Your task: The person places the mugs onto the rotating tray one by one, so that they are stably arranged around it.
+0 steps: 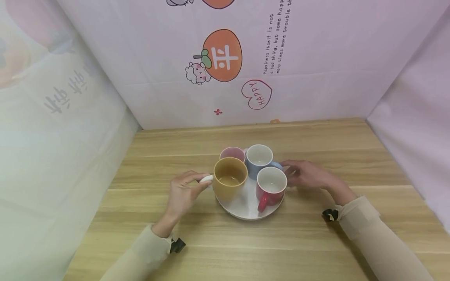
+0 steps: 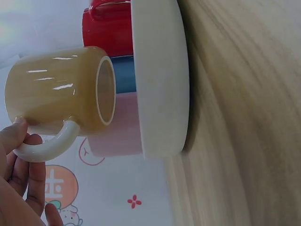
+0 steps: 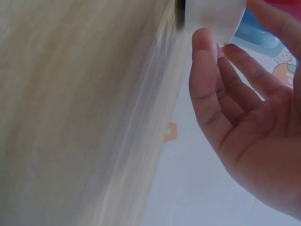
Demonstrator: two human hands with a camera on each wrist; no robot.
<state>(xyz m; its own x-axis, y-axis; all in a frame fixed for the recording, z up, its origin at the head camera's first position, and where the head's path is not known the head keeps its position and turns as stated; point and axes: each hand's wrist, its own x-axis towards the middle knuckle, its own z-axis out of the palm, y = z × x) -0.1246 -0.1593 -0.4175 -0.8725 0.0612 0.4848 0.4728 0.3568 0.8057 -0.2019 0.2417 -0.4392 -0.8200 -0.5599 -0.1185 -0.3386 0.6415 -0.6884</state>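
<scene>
My left hand (image 1: 183, 191) pinches the white handle (image 2: 49, 146) of a yellow mug (image 1: 226, 191). The left wrist view shows this mug (image 2: 51, 89) raised, its base apart from the rim of a round white tray (image 1: 244, 213). Standing on the tray are a pink mug (image 1: 233, 154), a blue mug (image 1: 256, 168) and a red mug (image 1: 263, 203). At the tray's right side my right hand (image 1: 307, 173) grips its edge with curled fingers. In the right wrist view, its fingertips meet the tray's white side wall (image 3: 214, 21).
The tray stands on a wooden table (image 1: 253, 249). A white printed cloth (image 1: 299, 89) rises along the back, with more cloth at both sides. Dark wrist mounts (image 1: 177, 245) show at the cuffs.
</scene>
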